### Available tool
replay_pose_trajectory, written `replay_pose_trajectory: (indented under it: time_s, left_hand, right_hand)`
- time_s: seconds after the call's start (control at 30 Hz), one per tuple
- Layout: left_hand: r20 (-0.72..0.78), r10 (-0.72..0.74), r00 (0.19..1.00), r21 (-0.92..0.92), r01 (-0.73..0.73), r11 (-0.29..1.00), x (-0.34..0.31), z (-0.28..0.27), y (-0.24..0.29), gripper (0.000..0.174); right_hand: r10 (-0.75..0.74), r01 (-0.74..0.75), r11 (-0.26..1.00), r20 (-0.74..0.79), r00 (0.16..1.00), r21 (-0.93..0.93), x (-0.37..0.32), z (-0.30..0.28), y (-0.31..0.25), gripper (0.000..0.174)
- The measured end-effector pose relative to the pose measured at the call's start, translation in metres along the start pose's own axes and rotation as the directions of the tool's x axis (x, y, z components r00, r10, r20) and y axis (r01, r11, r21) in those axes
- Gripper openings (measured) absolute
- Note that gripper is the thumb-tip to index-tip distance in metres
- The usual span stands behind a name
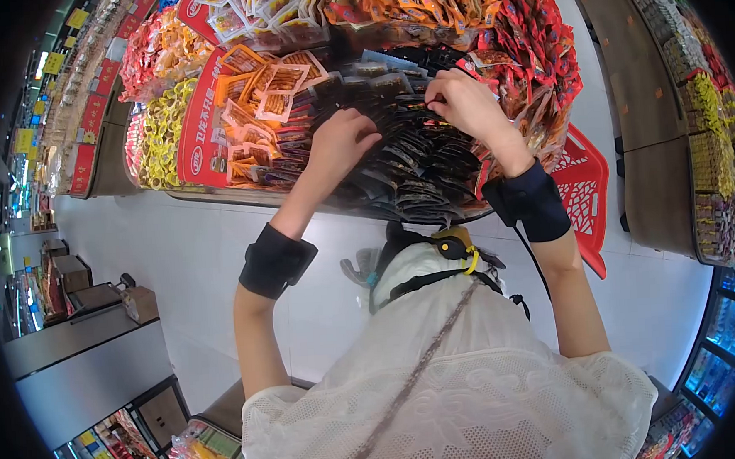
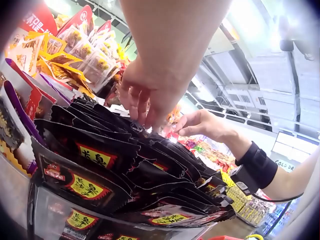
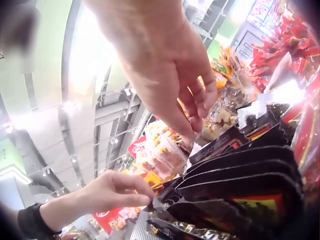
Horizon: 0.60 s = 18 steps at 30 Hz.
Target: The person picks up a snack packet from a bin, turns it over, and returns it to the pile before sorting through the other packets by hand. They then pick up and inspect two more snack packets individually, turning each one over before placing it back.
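Many black snack packets (image 1: 409, 157) with red and yellow labels stand in tight rows in a display bin. My left hand (image 1: 342, 143) reaches over the left side of these rows. Thumb and forefinger of that hand (image 3: 120, 191) pinch the top edge of a black packet (image 3: 162, 200) in the right wrist view. Farther right, my right hand (image 1: 471, 108) is bent down over the back of the rows. Its thumb and fingers (image 3: 192, 132) come together right at the upper edge of the packets; I cannot tell whether they grip one.
Orange snack packets (image 1: 281, 88) lie left of the black ones, beside a red sign board (image 1: 200, 134). Red packets (image 1: 532, 46) are heaped on the right. A red basket (image 1: 581, 189) stands on the floor by the bin's right side. Shelving (image 1: 657, 131) lines the far right.
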<state>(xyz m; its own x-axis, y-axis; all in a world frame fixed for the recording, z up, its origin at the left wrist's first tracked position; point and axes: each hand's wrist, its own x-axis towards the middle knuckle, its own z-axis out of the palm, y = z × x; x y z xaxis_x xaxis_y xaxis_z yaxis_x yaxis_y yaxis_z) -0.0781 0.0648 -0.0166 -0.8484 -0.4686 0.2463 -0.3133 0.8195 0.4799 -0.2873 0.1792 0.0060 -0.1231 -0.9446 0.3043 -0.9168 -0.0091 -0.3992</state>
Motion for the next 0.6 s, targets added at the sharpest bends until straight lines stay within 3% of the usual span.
replay_pose_trajectory:
  time_s: [0.07,0.37,0.6]
  left_hand:
    - [0.002,-0.026,1.0,-0.003,0.026,1.0,-0.001,0.003,0.001,0.012]
    - [-0.078,0.099,0.992,0.225,-0.079,0.971,0.0,0.012,0.01,0.011]
    - [-0.133,0.039,0.99,0.104,-0.026,0.994,0.001,0.013,0.008,0.009]
  right_hand:
    - [0.02,-0.02,1.0,0.009,1.0,0.015,-0.005,-0.001,0.005,0.009]
    - [0.08,-0.08,0.997,0.045,0.996,0.005,-0.019,0.008,0.005,0.009]
    - [0.101,-0.101,0.995,0.061,0.993,0.005,-0.025,0.013,0.009,0.008]
